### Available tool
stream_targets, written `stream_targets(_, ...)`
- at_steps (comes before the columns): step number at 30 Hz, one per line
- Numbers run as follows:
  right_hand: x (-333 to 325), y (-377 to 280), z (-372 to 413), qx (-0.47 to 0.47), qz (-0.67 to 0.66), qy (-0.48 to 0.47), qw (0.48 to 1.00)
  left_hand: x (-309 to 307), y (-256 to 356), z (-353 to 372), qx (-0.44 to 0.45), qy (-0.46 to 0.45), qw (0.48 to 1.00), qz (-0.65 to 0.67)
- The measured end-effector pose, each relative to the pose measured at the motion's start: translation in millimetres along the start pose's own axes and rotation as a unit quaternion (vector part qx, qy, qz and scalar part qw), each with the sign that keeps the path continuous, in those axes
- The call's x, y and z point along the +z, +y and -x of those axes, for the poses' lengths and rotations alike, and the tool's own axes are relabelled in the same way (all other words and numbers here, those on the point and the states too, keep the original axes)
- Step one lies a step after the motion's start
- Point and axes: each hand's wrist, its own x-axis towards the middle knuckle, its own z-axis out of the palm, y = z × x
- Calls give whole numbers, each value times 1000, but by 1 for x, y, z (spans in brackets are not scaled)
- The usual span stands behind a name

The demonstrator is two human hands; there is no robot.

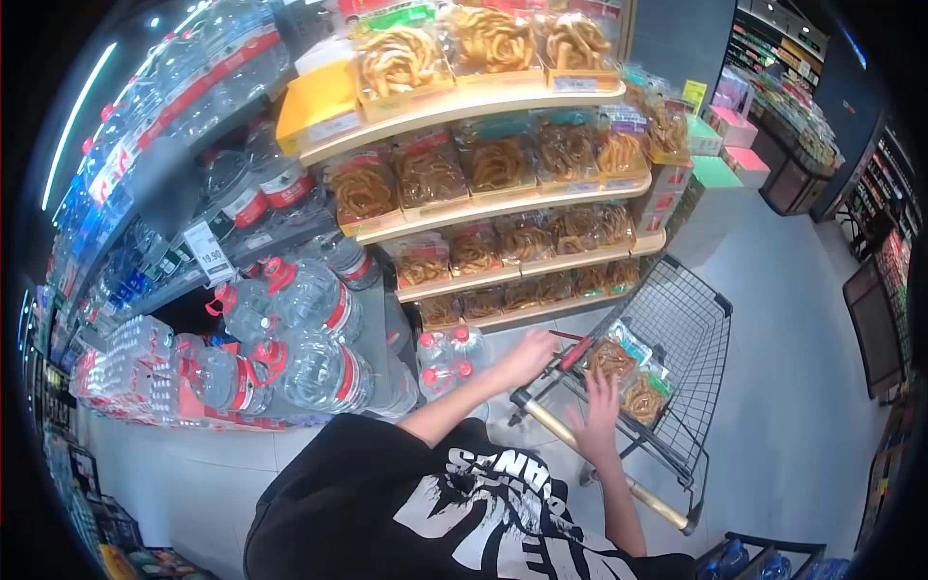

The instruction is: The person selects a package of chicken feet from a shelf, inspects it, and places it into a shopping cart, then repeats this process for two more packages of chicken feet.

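A wire shopping cart (691,324) with a tan handle bar (551,422) stands right in front of me. Two clear bags of brown twisted snacks, an upper bag (613,358) and a lower bag (645,396), lie at its near end. My left hand (531,358) is at the cart's left corner, beside a red piece; its fingers are curled, and what they hold, if anything, is too small to name. Over the handle side, my right hand (597,418) has its fingers spread and nothing in it, near the lower bag.
Wooden shelves (503,193) of bagged snacks rise ahead. Large water bottles (324,372) stand at the left, with small red-capped bottles (449,360) on the floor beside them. Pastel boxes (715,172) are beyond the shelves. A dark basket (875,329) stands far right.
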Motion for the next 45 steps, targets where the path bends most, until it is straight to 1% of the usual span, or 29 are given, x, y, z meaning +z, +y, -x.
stream_targets(1, 4, -9, 5, 1, 25, -18, 1000, -25, -17, 12, -26, 29, 999, -6)
stream_targets(2, 15, 4, 7, 44, -33, -31, 998, -50, -30, 22, -61, 30, 997, -26)
stream_targets(3, 16, 7, 7, 36, -35, -28, 998, -73, -42, 29, -94, 35, 994, -48)
stream_targets(5, 14, 8, 4, 18, -52, -152, 987, -113, -63, 42, -99, 62, 992, -55)
stream_targets(7, 14, 11, 5, 9, -46, -162, 986, -143, -94, 47, -124, 117, 984, -58)
stream_targets(11, 29, 15, -4, 56, -89, -207, 973, -239, -112, 21, -95, 194, 971, -101)
stream_targets(13, 30, -3, -22, 89, -159, -354, 917, -295, -105, -1, -71, 256, 956, -126)
stream_targets(15, 42, -9, -33, 81, -140, -371, 914, -344, -104, -23, -50, 324, 934, -140)
stream_targets(16, 52, 3, -35, 179, -187, -457, 851, -365, -103, -32, -34, 348, 925, -149)
stream_targets(17, 53, -14, -41, 274, -232, -533, 766, -384, -102, -42, -19, 369, 916, -158)
stream_targets(18, 45, -32, -39, 293, -244, -474, 794, -402, -100, -52, -30, 372, 919, -126)
stream_targets(19, 46, -37, -41, 298, -245, -470, 794, -418, -99, -63, -43, 374, 922, -92)
stream_targets(21, 48, -42, -38, 279, -163, -449, 833, -451, -117, -86, -22, 417, 901, -114)
stream_targets(24, 57, -44, -38, 286, -198, -448, 824, -485, -153, -125, -2, 437, 891, -119)
stream_targets(26, 63, -50, -38, 285, -245, -448, 811, -501, -184, -151, -59, 495, 833, -240)
stream_targets(27, 66, -56, -40, 289, -252, -436, 814, -512, -195, -159, -48, 490, 838, -235)
stream_targets(29, 69, -66, -44, 253, -197, -432, 843, -530, -208, -178, -170, 408, 870, -218)
stream_targets(30, 71, -70, -44, 264, -202, -423, 843, -534, -214, -187, -163, 398, 878, -211)
stream_targets(32, 79, -77, -45, 175, -107, -355, 912, -534, -227, -199, -221, 296, 919, -135)
stream_targets(33, 84, -80, -46, 188, -110, -356, 909, -528, -234, -203, -223, 284, 923, -130)
stream_targets(35, 93, -84, -52, 183, -137, -347, 910, -514, -246, -206, -177, 337, 911, -157)
stream_targets(37, 100, -94, -59, 197, -129, -344, 909, -511, -243, -205, -168, 337, 910, -171)
stream_targets(38, 105, -97, -62, 178, -112, -340, 916, -511, -247, -206, -148, 344, 908, -189)
stream_targets(39, 111, -99, -66, 158, -97, -335, 924, -514, -261, -210, -126, 337, 921, -147)
stream_targets(40, 117, -102, -69, 163, -92, -327, 926, -517, -269, -214, -119, 336, 920, -163)
stream_targets(41, 122, -104, -72, 167, -87, -320, 928, -516, -259, -211, -125, 343, 917, -163)
stream_targets(42, 128, -106, -72, 159, -84, -305, 935, -519, -261, -212, -102, 348, 909, -204)
stream_targets(43, 135, -108, -74, 151, -81, -288, 942, -516, -253, -210, -60, 368, 914, -162)
stream_targets(45, 151, -110, -77, 100, -105, -244, 959, -513, -233, -209, -20, 390, 901, -186)
